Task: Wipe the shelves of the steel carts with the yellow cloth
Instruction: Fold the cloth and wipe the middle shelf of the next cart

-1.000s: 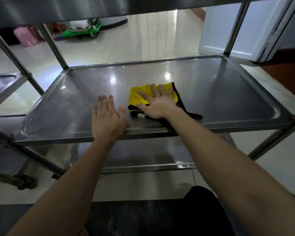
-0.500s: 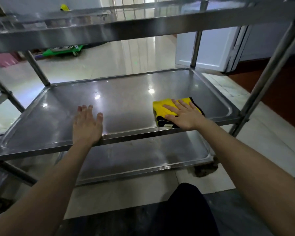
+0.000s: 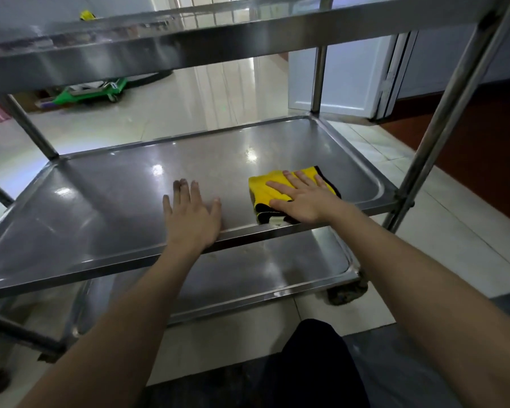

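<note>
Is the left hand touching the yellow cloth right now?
Apart. The head view shows bare steel shelf between the left hand and the folded yellow cloth under the right hand.

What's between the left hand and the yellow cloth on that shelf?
Nothing but a bare strip of steel shelf separates the left hand from the cloth, as the head view shows.

Middle shelf [image 3: 115, 207], steel, rimmed. Your right hand [image 3: 304, 198] lies flat, fingers spread, on the folded yellow cloth [image 3: 265, 187] near its front right corner. Your left hand [image 3: 192, 216] rests flat on bare steel at its front edge, mid-length. Above it is the top shelf [image 3: 189, 45], below it the bottom shelf [image 3: 262, 269], and beyond its far left corner a green dolly [image 3: 92, 89].
</note>
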`<state>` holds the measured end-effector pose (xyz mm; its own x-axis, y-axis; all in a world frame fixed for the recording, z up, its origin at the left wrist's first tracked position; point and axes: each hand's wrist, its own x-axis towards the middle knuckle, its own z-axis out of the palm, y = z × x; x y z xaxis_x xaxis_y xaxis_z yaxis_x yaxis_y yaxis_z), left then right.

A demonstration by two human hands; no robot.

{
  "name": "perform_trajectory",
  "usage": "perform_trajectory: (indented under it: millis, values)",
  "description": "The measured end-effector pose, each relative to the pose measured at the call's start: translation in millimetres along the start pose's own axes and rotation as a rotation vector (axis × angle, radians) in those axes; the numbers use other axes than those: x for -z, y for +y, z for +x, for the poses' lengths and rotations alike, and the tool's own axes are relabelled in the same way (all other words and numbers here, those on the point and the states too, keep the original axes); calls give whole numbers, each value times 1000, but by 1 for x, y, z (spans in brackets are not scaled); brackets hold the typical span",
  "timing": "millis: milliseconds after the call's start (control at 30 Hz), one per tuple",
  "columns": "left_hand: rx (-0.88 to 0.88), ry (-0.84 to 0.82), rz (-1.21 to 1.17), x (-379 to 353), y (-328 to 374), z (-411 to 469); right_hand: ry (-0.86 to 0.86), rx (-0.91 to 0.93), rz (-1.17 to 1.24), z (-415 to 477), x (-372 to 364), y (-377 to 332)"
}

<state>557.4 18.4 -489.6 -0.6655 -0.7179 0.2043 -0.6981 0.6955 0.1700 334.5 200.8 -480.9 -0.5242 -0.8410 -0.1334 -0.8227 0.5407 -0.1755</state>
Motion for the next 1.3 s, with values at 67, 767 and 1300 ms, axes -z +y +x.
perform_trajectory:
  millis: [67, 767, 1300]
  values:
    - [-34, 7, 30, -3, -3, 0, 8, -45, 5, 16, 7, 21]
    - [29, 26, -113, 8, 10, -3, 2, 64, -17, 94, 7, -82]
    - [-4, 10, 72, 1, 1, 1, -8, -128, 41, -6, 16, 82]
